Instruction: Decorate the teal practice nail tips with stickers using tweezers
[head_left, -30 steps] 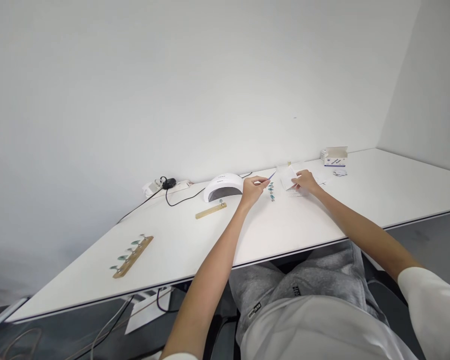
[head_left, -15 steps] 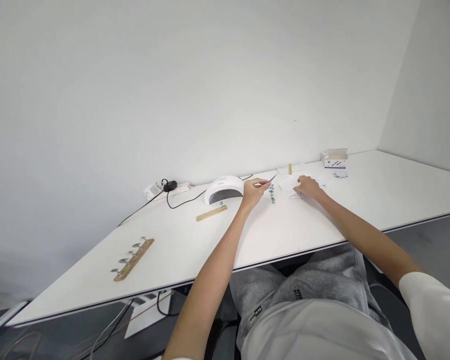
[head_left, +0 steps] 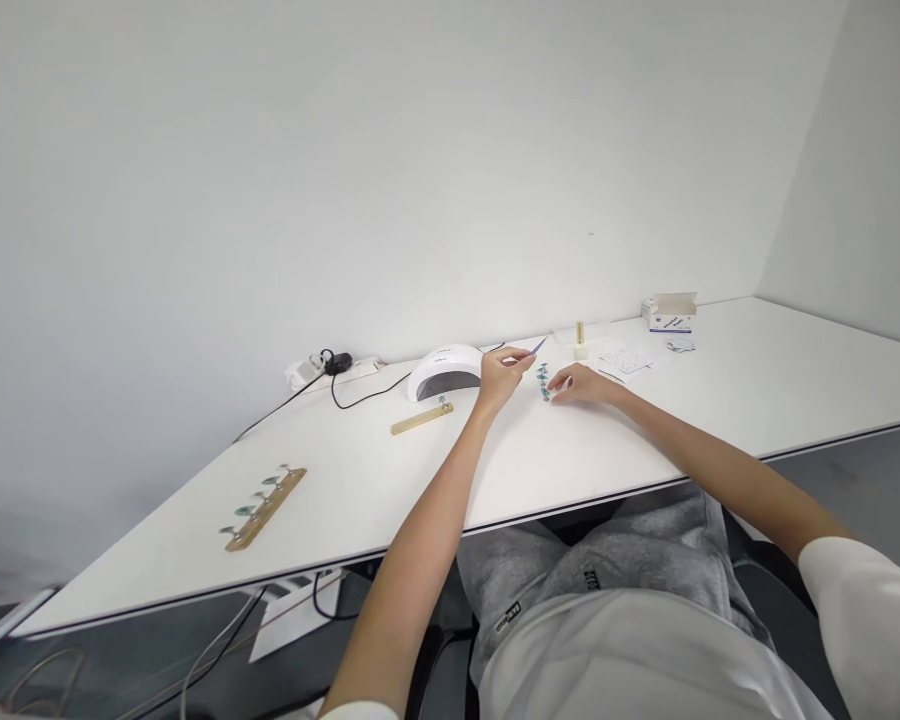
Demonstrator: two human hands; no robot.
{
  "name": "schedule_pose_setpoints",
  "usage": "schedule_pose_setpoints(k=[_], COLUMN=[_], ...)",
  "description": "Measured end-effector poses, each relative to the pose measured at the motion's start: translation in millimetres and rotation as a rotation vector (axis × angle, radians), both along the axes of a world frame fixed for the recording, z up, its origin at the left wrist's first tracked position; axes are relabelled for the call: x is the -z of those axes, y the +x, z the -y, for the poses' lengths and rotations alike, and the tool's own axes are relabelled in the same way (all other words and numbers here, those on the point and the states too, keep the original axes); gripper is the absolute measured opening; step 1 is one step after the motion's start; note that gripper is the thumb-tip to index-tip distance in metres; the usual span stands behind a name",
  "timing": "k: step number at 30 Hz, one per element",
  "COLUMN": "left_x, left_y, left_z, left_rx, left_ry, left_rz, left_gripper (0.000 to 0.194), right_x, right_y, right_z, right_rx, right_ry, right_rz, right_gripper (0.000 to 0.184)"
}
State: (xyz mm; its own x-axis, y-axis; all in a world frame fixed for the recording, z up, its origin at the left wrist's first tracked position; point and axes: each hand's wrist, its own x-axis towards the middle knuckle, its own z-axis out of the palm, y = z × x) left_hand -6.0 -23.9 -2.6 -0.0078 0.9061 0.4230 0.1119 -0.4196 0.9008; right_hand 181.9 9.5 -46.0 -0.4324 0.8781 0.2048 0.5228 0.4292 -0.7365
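My left hand [head_left: 501,378] is closed on a slim purple pointed tool [head_left: 539,346], its tip pointing up and right. Just to the right, several small teal nail tips [head_left: 543,380] stand in a row on the table. Beside the lowest of them is my right hand [head_left: 579,385], thumb and fingers apart; whether they touch it I cannot tell. White patterned sheets [head_left: 624,360] lie behind the right hand, with a thin dark stick [head_left: 611,377] near their front edge. A small bottle with a gold cap [head_left: 580,335] stands behind the hands.
A white nail lamp [head_left: 445,362] sits left of my left hand, with a wooden strip [head_left: 420,419] bearing one nail tip before it. Another wooden strip [head_left: 270,510] with several tips lies front left. A cardboard box [head_left: 672,313] stands back right. Cables [head_left: 367,405] run along the wall side.
My right hand has moved left and slightly toward me, from the white sheets to the teal nail tips. The gold-capped bottle shows more fully. My left hand keeps the purple tool, almost in place.
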Motion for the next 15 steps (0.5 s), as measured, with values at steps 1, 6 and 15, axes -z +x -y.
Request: schedule_pose_setpoints(k=[1,6,15], left_x=[0.2,1.0,6.0], left_y=[0.0,0.1,-2.4], left_z=[-0.3,-1.5,-7.3], left_rx=[0.001,-0.004,0.006], left_ry=[-0.003,-0.004,0.015], left_rz=[-0.001,-0.010,-0.020], left_gripper=[0.023,0.024,0.027], right_x=[2.0,10.1,14.7], right_y=[-4.5,-16.8,-21.0], right_z=[1.8,3.1,4.6], right_rx=[0.015,0.082,0.058], right_ry=[0.005,0.006,-0.004], right_rz=[-0.010,-0.032,-0.071], right_gripper=[0.023,0.022,0.012])
